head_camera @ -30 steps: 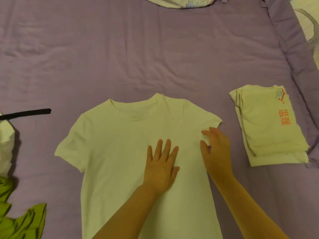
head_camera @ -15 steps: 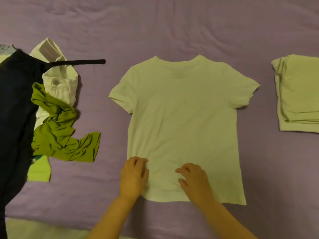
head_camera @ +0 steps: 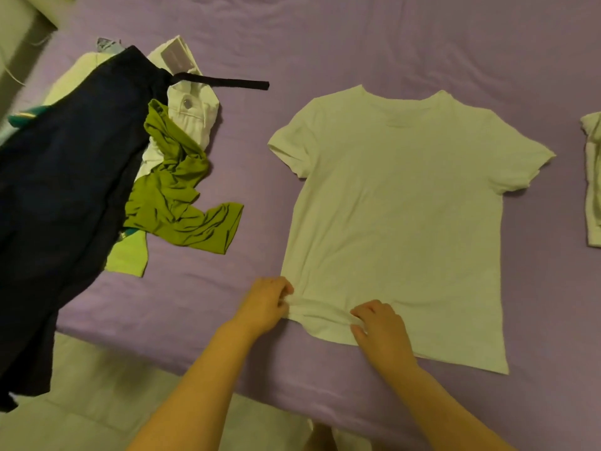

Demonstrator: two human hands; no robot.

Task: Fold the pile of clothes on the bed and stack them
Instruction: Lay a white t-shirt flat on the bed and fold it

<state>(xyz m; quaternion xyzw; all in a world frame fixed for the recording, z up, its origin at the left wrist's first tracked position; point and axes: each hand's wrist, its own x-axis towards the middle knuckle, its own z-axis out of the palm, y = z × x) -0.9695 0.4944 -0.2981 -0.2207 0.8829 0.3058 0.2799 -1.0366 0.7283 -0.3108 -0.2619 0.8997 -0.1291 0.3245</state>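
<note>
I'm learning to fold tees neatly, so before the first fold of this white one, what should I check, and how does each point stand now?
1. White T-shirt spread flat, both sleeves out: ok.
2. Hem smooth: not ok, bunched between the hands at the near left corner.
3. Left hand pinching the hem corner: ok.
4. Right hand gripping the hem: ok.
5. Green garment and the unfolded pile apart from the shirt: ok.
6. Folded stack neat: cannot tell, cut off by the frame edge.
</note>
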